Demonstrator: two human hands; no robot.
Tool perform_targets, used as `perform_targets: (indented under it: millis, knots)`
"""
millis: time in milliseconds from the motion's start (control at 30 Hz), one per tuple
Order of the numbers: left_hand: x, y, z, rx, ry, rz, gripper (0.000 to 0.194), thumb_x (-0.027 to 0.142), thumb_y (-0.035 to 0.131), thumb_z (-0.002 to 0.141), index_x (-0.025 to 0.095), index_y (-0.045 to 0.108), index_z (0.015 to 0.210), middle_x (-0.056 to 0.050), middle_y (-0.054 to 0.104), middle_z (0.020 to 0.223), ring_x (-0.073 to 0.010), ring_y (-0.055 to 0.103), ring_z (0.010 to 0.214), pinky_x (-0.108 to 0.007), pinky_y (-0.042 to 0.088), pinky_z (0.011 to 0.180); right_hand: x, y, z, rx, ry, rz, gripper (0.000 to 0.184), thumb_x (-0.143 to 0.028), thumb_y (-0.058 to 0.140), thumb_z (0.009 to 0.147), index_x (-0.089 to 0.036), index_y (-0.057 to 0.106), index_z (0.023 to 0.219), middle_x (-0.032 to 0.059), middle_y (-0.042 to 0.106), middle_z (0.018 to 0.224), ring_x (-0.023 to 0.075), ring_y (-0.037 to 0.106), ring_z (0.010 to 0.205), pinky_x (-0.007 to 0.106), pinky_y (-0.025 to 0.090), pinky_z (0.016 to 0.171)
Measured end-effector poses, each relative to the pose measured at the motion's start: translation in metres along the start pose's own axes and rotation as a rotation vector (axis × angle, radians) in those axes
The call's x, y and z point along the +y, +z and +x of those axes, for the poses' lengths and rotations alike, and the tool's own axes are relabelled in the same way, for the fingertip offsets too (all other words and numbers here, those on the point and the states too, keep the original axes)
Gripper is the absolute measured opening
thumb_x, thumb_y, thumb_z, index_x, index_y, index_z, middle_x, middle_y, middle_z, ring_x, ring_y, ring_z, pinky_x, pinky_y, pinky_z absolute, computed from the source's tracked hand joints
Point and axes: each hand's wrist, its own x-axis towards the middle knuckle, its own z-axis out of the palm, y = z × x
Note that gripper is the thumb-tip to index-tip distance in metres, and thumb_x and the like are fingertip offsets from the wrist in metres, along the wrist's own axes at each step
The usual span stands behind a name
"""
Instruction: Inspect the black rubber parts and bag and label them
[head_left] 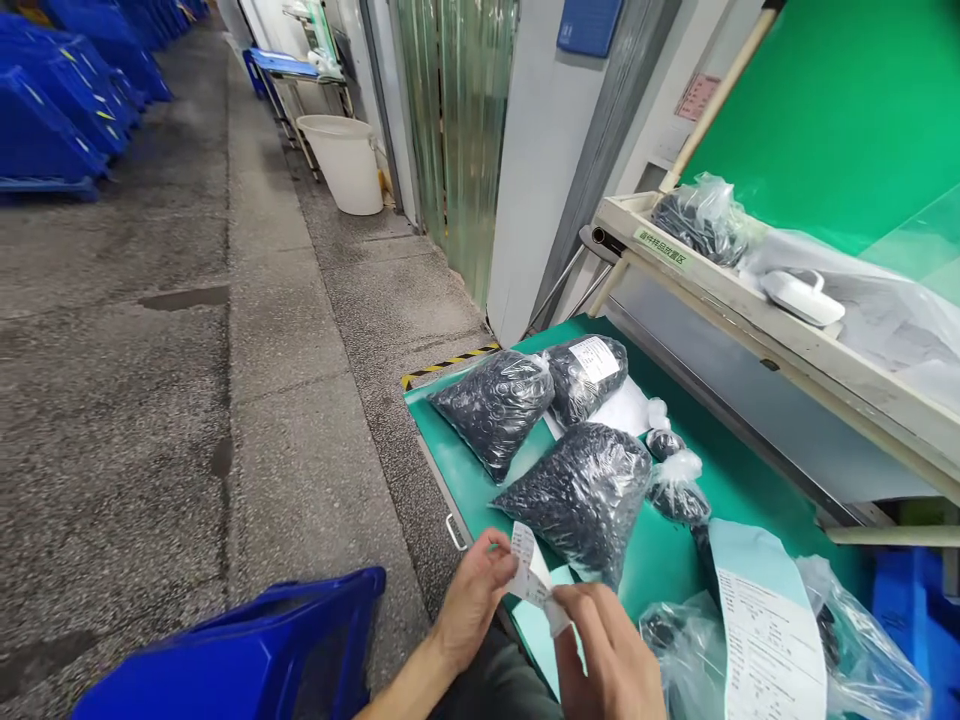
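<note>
White printed slip (531, 570) is pointing far and slightly left along its long axis. Left hand (472, 600) and right hand (607, 650) are pinching it together over the green mat (652, 570).

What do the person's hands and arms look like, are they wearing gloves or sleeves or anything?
The left hand and right hand are bare, with no gloves or rings visible. The left forearm has no sleeve or watch. Dark clothing shows below the hands; its type can't be told.
</note>
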Motion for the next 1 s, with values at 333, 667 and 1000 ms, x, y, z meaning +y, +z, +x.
perform_targets:
  millis: [333,667,1000]
  knots:
    - [0.072,-0.020,0.026,0.027,0.179,0.433,0.024,0.041,0.070,0.075,0.018,0.065,0.080,-0.001,0.063,0.076,-0.0157,0.054,0.075,-0.024,0.040,0.071,0.017,0.036,0.026,0.009,0.153,0.191,0.017,-0.030,0.044,0.093,-0.023,0.058,0.100,0.0021,0.067,0.081,0.0161,0.066,0.071,0.023,0.050,0.064]
    - [0.140,-0.005,0.073,0.053,0.466,1.031,0.030,0.045,0.054,0.085,0.018,0.065,0.087,-0.001,0.062,0.079,-0.0156,0.052,0.073,-0.024,0.039,0.066,0.030,0.061,0.104,-0.075,0.343,0.422,0.038,-0.048,0.045,0.090,-0.019,0.058,0.069,-0.0023,0.052,0.056,0.0118,0.045,0.050,0.021,0.036,0.047]
    - [0.183,-0.005,0.134,0.100,0.616,1.108,0.029,0.043,0.054,0.084,0.016,0.065,0.082,0.001,0.061,0.072,-0.0138,0.052,0.066,-0.023,0.039,0.061,0.031,0.085,0.176,0.017,0.333,0.577,0.039,-0.049,0.047,0.085,-0.018,0.060,0.068,0.0011,0.056,0.065,0.0139,0.049,0.059,0.022,0.039,0.055]
